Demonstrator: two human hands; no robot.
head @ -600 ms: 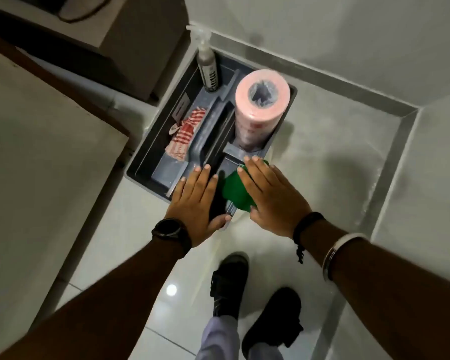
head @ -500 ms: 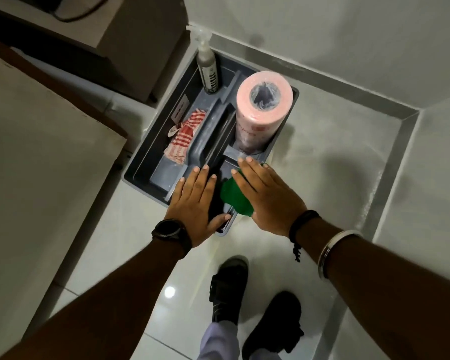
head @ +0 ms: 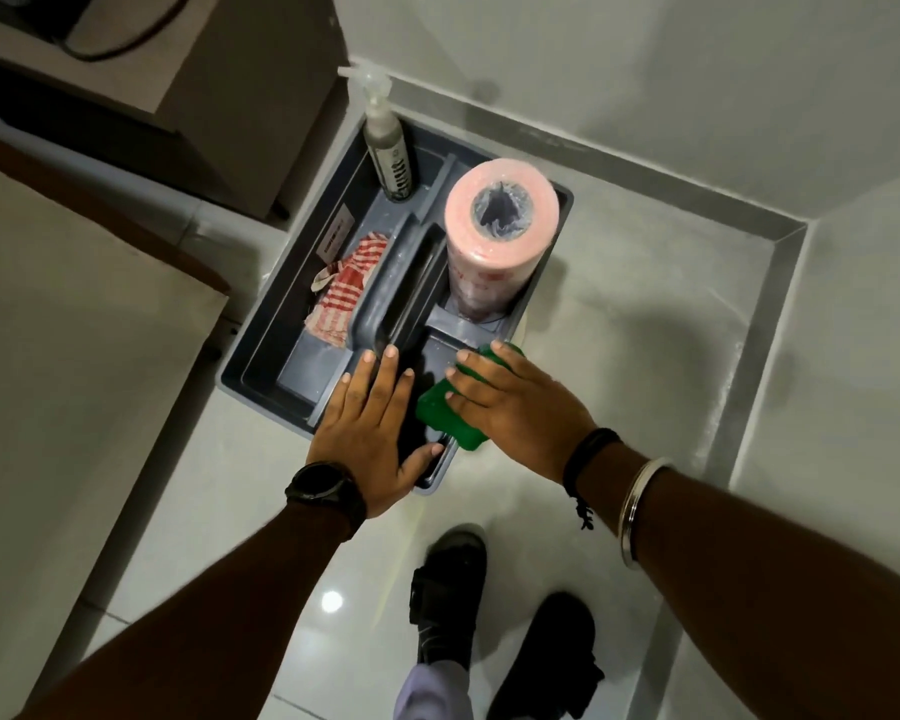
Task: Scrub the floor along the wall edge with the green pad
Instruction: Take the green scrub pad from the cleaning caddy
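Glossy pale tiled floor (head: 188,511) fills most of the view, bordered at the far and right sides by a grey skirting strip (head: 754,324) at the foot of the plain off-white walls (head: 645,70). On the left a large beige flat-topped surface with a dark brown edge (head: 74,324) stands beside a brown box-like cabinet (head: 240,85) at the top. Between cabinet and far wall, a dark grey plastic cleaning caddy with a raised central handle (head: 261,335) sits on the floor. In its right-hand compartment a tall pink roll of wipes with a hollow core (head: 500,236) stands upright; at its far corner a slim dark spray bottle with a clear trigger head (head: 385,142) stands upright; in the left compartment lies a crumpled red-and-white checked cloth (head: 346,293). The left hand (head: 370,433), with a black watch on its wrist, is spread flat with fingers extended over the near end of the caddy, holding nothing; whether the palm presses on the rim I cannot tell. The right hand (head: 515,407), wearing a black band and a silver bangle, lies over the green rectangular scrubbing pad (head: 445,418), fingers curved down across its top and gripping it at the caddy's near right corner, the pad tilted and partly over the rim. Two dark shoes (head: 448,589) stand on the tiles below.
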